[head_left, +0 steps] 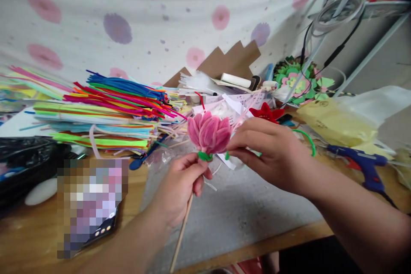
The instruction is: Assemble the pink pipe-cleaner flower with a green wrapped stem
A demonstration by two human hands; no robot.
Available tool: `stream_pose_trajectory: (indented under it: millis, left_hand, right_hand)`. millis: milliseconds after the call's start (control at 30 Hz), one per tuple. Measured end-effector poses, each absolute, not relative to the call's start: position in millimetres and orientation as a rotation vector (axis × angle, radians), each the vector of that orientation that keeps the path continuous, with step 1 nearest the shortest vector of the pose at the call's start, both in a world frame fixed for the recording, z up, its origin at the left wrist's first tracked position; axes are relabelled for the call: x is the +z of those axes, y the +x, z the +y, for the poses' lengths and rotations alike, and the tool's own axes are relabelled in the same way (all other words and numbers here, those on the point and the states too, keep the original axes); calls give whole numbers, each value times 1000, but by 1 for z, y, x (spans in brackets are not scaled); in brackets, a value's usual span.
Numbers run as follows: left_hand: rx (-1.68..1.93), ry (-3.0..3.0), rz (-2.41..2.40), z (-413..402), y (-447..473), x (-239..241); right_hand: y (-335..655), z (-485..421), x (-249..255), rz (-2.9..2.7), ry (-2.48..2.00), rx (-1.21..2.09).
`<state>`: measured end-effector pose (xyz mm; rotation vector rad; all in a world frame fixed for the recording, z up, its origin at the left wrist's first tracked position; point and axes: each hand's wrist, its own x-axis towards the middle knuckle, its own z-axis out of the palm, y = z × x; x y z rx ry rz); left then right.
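A pink pipe-cleaner flower (209, 132) sits on top of a thin wooden stick (181, 232), with a green band at its base. My left hand (178, 186) is closed around the stick just under the flower. My right hand (269, 150) pinches a green pipe cleaner (307, 138) at the flower's right side; the green strand curls out behind my knuckles. Both hands hover above a grey mat (244, 209) on the wooden table (32, 235).
A big pile of coloured pipe cleaners (109, 107) lies at the back left. A blue glue gun (364, 163) rests at the right, beside yellow bags (337, 122). A phone (93, 205) lies at the front left, with a black bag (25, 158) beyond it. A red flower (266, 112) lies behind my hand.
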<state>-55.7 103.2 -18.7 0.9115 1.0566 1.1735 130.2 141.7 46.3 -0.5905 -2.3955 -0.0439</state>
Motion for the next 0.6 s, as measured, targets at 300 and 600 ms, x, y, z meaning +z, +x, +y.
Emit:
stream_pose_trajectory:
  millis: [300, 600]
  left_hand:
    - [1065, 1043, 1110, 104, -55, -21]
    - [1039, 1093, 1139, 106, -55, -25]
  right_hand:
    - [102, 148, 47, -2546, -659, -405]
    - [101, 145, 44, -2598, -705, -510]
